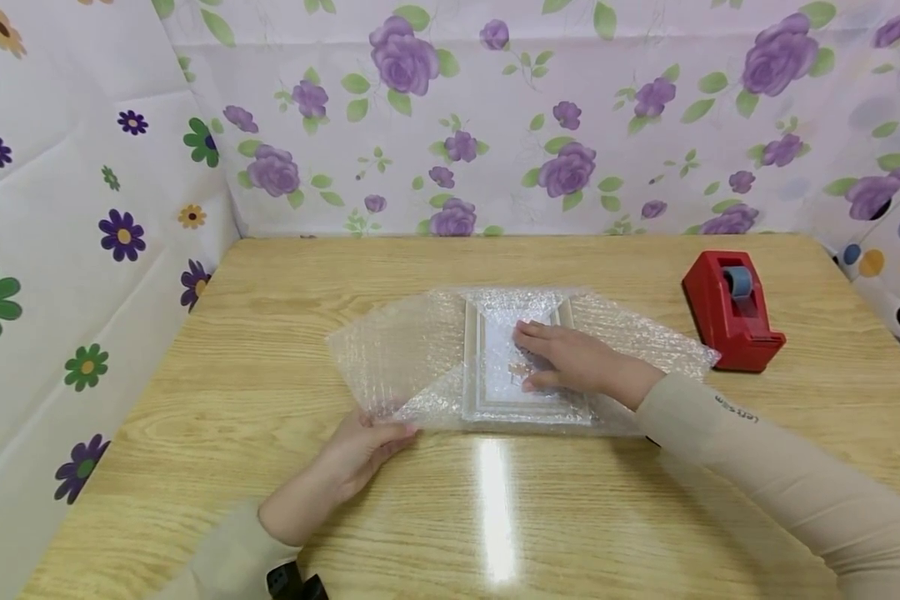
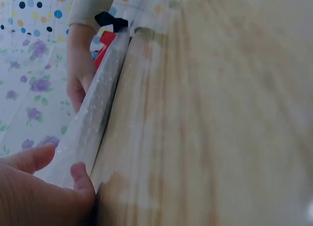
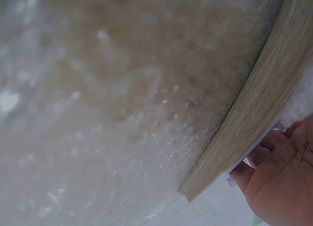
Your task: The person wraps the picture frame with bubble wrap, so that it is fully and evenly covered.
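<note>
A pale picture frame (image 1: 474,358) lies on the table inside a sheet of clear bubble wrap (image 1: 397,350). The wrap spreads out to the left and right of it, with some of it folded over the frame's face. My right hand (image 1: 573,358) rests on the wrapped frame, fingers extended; its palm side shows in the right wrist view (image 3: 288,182). At the near left edge of the wrap, my left hand (image 1: 356,458) holds the sheet between thumb and fingers, some of which are hidden behind the plastic.
A red tape dispenser (image 1: 733,312) with a roll of tape (image 1: 738,282) stands on the right, close to the wrap's right tip. The wooden table (image 1: 217,417) ends at a flowered cloth (image 1: 450,125) at the back, with more patterned cloth on both sides.
</note>
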The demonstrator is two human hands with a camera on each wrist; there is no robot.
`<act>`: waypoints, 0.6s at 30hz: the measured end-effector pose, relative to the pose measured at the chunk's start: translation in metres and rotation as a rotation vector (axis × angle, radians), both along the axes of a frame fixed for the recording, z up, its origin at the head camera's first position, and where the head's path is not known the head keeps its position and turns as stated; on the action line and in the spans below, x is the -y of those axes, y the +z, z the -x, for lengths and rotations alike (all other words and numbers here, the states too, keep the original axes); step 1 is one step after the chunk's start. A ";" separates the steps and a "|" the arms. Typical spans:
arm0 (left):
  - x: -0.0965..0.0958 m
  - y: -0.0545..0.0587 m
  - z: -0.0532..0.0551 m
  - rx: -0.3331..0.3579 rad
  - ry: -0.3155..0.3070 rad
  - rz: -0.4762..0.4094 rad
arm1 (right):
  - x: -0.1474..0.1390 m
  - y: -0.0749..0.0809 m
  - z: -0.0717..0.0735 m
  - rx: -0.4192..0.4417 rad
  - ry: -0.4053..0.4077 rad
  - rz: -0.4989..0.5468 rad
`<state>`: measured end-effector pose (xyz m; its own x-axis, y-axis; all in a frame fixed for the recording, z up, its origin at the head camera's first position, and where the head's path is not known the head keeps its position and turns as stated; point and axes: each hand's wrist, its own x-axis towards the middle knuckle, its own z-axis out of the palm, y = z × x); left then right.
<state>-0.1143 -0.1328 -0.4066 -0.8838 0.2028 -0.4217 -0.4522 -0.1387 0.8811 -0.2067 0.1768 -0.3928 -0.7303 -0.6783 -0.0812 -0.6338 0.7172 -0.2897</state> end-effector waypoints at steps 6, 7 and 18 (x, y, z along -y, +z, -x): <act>-0.013 0.002 -0.003 -0.023 0.069 -0.004 | 0.000 0.001 0.001 0.017 -0.013 -0.003; -0.015 0.002 -0.003 -0.028 0.081 -0.008 | 0.000 0.001 0.001 0.021 -0.014 -0.005; -0.044 -0.001 -0.002 -0.131 0.117 0.225 | 0.000 0.001 -0.001 0.012 -0.006 -0.003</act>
